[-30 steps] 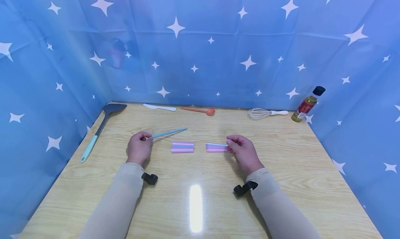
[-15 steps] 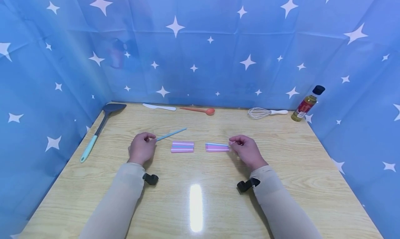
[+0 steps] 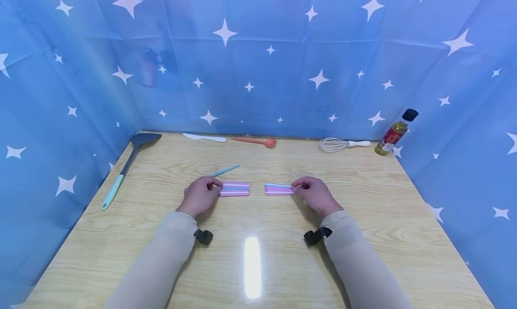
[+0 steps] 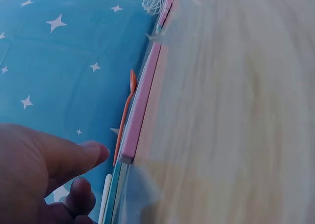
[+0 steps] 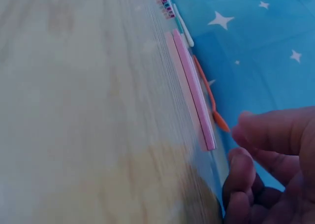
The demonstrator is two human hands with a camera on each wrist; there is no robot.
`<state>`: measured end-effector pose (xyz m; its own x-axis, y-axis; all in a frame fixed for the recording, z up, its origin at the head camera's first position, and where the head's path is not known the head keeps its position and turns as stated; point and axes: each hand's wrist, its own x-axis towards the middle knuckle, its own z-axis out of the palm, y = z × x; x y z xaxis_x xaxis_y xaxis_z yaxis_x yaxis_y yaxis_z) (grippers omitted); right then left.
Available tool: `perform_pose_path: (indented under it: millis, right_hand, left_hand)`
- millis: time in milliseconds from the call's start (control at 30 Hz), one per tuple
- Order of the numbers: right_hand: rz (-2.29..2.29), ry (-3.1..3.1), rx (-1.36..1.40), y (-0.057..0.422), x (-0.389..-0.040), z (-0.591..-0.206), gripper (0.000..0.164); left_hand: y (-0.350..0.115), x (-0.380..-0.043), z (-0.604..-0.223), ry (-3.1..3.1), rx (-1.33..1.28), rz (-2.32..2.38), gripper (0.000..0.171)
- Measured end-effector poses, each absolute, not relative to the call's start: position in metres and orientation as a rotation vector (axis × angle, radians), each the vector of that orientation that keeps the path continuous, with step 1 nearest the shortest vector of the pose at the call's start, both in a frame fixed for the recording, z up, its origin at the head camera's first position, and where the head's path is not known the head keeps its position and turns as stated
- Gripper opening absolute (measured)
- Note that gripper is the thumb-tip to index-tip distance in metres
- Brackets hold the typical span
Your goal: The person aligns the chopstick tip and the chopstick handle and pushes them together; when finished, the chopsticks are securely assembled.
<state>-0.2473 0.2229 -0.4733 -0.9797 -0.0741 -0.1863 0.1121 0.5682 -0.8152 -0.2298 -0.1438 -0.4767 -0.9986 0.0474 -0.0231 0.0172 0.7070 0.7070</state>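
Note:
In the head view a side-by-side row of thin pink, white and blue sticks (image 3: 235, 189) lies left of the table's centre. My left hand (image 3: 202, 195) is at its left end, thumb and fingers apart with nothing between them in the left wrist view. A longer slim blue stick (image 3: 227, 170) lies slantwise behind, its near end hidden by that hand. To the right lies a second row of similar sticks (image 3: 278, 189). My right hand (image 3: 316, 195) is at its right end; the right wrist view shows a gap between thumb and fingers. Contact with either row is unclear.
Along the back edge are a white knife (image 3: 204, 138), an orange spoon (image 3: 258, 142), a whisk (image 3: 343, 144) and an oil bottle (image 3: 392, 136) at right. A dark turner (image 3: 132, 158) with a mint handle lies along the left edge. Starry blue curtains surround the wooden table (image 3: 299, 255).
My left hand has let go of the long blue stick and moved right to the left row. My right hand drew slightly back from the right row, then came in again.

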Motion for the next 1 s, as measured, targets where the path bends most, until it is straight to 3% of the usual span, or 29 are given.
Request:
perform_pose_path:
  millis: [1000]
  right_hand:
    - [-1.21, 2.648, 0.037, 0.2169, -0.2518, -0.4711, 0.016]
  left_hand:
    - [-0.1353, -0.2359, -0.4751, 2.855, 0.038, 1.061, 0.007]
